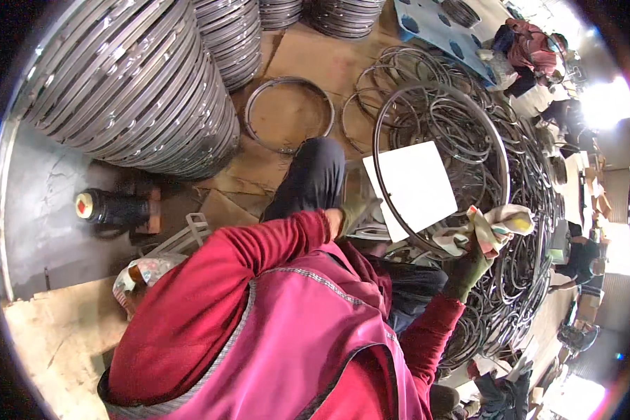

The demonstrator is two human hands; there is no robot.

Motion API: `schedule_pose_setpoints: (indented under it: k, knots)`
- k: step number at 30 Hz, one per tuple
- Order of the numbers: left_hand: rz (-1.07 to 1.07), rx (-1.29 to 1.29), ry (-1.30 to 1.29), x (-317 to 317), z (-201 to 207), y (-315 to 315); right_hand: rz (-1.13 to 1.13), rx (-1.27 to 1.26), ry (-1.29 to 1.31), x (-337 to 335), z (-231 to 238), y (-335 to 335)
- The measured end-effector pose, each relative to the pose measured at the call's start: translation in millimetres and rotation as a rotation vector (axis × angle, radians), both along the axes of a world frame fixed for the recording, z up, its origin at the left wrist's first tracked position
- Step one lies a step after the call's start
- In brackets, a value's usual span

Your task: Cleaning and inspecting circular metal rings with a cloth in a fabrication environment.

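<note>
Rim stacks (140, 91) rise at the head view's upper left. My right hand (469, 269) holds a pale cloth (497, 227) in its grip at the lower edge of one rim (376, 150); whether my left hand's (359, 213) grip closes on that rim, I cannot tell. I should keep the cloth snug and the rim steady. Rim appearance: thin, dark, glossy along its right, in front of a white sheet (420, 182).

A slim dark ring (377, 161) crossed over the white board (421, 180), and a crumpled, colour-patched cloth (495, 225) was bunched right of that board.
</note>
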State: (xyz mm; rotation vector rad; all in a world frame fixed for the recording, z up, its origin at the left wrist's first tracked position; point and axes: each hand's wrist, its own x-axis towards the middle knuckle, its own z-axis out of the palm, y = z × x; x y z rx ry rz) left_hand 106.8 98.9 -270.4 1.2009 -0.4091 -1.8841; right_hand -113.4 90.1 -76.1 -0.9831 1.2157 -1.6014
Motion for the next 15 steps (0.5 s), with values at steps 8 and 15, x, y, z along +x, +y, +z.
schedule_pose_setpoints:
  k: [8,15]
  knots:
    - [0.037,0.136,0.636,-24.1,80.5,-10.5,-0.050,-0.185,0.671,50.9,45.7,-0.5]
    - [0.440,0.211,0.891,-11.4,77.3,-64.5,0.025,-0.343,0.974,78.1,45.5,-17.4]
